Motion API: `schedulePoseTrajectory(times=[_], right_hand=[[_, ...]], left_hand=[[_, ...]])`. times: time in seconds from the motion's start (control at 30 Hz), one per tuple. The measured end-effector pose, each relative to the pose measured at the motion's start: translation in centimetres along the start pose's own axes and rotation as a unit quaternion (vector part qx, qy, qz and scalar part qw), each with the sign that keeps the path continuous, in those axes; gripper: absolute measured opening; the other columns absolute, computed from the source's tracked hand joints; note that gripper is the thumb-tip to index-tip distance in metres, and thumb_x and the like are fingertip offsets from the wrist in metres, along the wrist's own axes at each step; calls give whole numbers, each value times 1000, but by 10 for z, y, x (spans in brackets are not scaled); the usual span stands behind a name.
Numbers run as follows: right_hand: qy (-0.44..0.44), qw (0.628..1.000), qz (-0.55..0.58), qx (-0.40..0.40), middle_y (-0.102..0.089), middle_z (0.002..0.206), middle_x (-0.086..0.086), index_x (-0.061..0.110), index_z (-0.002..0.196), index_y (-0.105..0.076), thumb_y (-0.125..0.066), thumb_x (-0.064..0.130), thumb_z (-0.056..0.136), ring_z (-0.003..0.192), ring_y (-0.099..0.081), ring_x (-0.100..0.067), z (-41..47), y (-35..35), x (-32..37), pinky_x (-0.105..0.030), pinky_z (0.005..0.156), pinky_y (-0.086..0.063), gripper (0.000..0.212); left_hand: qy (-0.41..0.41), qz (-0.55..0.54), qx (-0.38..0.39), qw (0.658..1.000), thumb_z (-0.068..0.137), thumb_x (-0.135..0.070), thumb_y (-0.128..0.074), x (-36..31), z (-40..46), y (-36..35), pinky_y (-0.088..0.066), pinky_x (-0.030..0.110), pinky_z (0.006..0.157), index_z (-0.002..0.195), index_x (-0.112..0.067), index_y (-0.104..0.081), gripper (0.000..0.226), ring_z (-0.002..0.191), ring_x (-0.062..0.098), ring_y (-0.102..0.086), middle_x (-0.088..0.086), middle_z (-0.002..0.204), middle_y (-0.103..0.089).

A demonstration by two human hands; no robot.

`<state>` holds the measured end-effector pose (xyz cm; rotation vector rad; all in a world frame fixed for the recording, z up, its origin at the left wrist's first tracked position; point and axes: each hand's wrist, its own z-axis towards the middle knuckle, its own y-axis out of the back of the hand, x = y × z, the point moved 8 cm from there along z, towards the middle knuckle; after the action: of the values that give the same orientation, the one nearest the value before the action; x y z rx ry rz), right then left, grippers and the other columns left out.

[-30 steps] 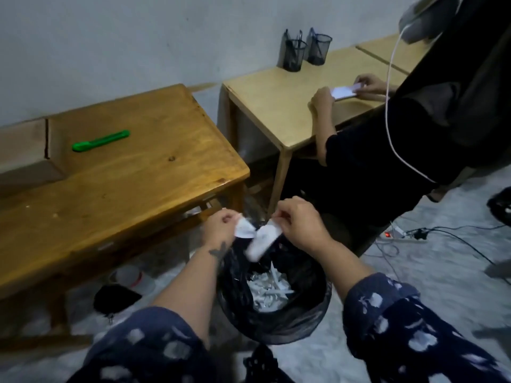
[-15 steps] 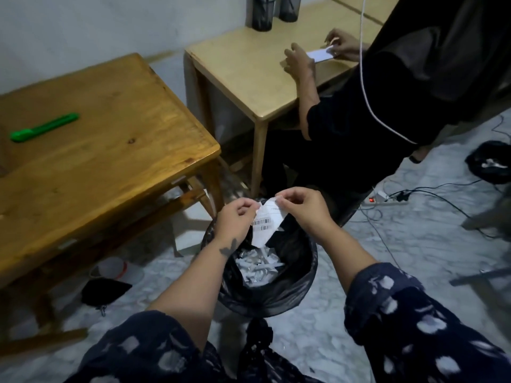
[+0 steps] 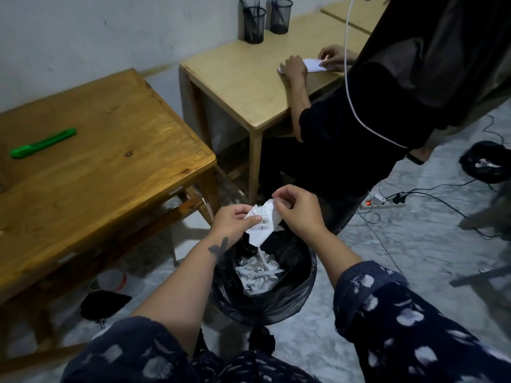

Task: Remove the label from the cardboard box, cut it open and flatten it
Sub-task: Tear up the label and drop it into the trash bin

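Note:
Both my hands hold a white label [image 3: 262, 225] with barcodes over a bin lined with a black bag [image 3: 293, 297]. My left hand [image 3: 235, 222] pinches its left edge and my right hand [image 3: 298, 211] pinches its top right corner. Torn white paper strips [image 3: 257, 275] lie inside the bin. A green utility knife [image 3: 42, 143] rests on the dark wooden table [image 3: 105, 167] at the left. The cardboard box is out of view.
A person in black sits at a lighter table [image 3: 249, 87] behind the bin, handling a white paper [image 3: 315, 64]. Two mesh pen cups [image 3: 262, 20] stand on it. A power strip and cables [image 3: 387, 203] lie on the floor at right, and a small black pouch [image 3: 102, 302] under the wooden table.
The view shifted, so the cardboard box left the frame. The label, stretched between my hands a second ago, now hangs flat with its barcodes showing.

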<state>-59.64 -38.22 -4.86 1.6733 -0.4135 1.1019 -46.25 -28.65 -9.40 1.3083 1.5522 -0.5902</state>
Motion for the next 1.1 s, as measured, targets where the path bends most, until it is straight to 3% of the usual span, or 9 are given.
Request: schedulePoseTrajectory(times=[0.13, 0.27, 0.33, 0.43, 0.53, 0.7, 0.83, 0.93, 1.1], right_hand=[[-2, 990, -88, 108, -67, 82, 7, 22, 97, -71, -59, 21, 86, 78, -62, -10, -2, -16, -7, -22, 64, -46, 16], [-76, 993, 39, 83, -68, 90, -2, 19, 97, -68, -68, 19, 84, 84, -64, -14, -4, -18, -17, -11, 54, -46, 13], [-87, 992, 76, 60, -65, 86, -4, 19, 93, -63, -71, 18, 81, 79, -62, -15, -7, -18, -19, -15, 58, -48, 15], [-40, 998, 16, 45, -63, 92, 5, 23, 82, -68, -71, 28, 80, 86, -59, -13, -8, -22, -15, -27, 77, -47, 6], [-8, 994, -60, 89, -55, 102, 18, 31, 92, -73, -66, 48, 79, 104, -48, -11, -11, -34, -11, -32, 91, -39, 22], [-35, 995, -29, 92, -73, 84, 7, 23, 84, -75, -69, 33, 81, 85, -65, -9, -12, -40, -3, -31, 80, -50, 12], [-34, 991, -78, 100, -71, 71, 4, 28, 68, -66, -68, 35, 81, 72, -65, -13, -8, -43, 0, -35, 72, -53, 15], [-19, 987, -94, 127, -70, 67, 4, 28, 65, -66, -69, 37, 80, 70, -65, -13, -8, -43, 3, -36, 72, -53, 18], [32, 974, -180, 130, -68, 72, 8, 30, 68, -62, -63, 39, 84, 85, -61, -13, -7, -42, 15, -36, 88, -40, 18]], left_hand=[[-14, 110, -63, 992, 72, -46, -70, 3, 4, 16, -53, 43, 81, 76, -41, -70, 7, 85, 17, -67, -12, 82, -73], [-40, 54, -19, 998, 86, -24, -69, -7, -3, 9, -50, 27, 72, 83, -31, -70, 7, 82, 13, -66, -8, 82, -71], [-49, 43, -13, 998, 87, -19, -68, -9, -5, 8, -48, 23, 67, 88, -23, -70, 5, 78, 10, -64, -6, 83, -70], [-53, 15, -36, 998, 88, -21, -66, -6, -6, 13, -48, 22, 64, 92, -19, -71, 6, 78, 10, -64, -4, 86, -71], [-57, 1, -61, 996, 89, -25, -65, -5, -9, 17, -48, 29, 70, 94, -19, -72, 10, 84, 15, -63, -3, 90, -71], [-52, -24, -80, 995, 89, -29, -64, -3, -9, 18, -45, 27, 71, 92, -25, -70, 8, 87, 13, -59, -4, 92, -68], [-72, 116, -153, 979, 85, -38, -66, -6, -11, 30, -34, 32, 86, 94, -43, -59, 13, 105, 11, -39, -11, 107, -56], [-113, 207, -97, 967, 85, -44, -64, -17, -11, 25, -26, 34, 90, 96, -47, -61, 12, 110, 10, -35, -11, 107, -53], [-134, 340, -80, 928, 86, -54, -56, -24, -8, 27, -23, 30, 84, 90, -47, -62, 10, 100, 15, -40, -8, 95, -49]])
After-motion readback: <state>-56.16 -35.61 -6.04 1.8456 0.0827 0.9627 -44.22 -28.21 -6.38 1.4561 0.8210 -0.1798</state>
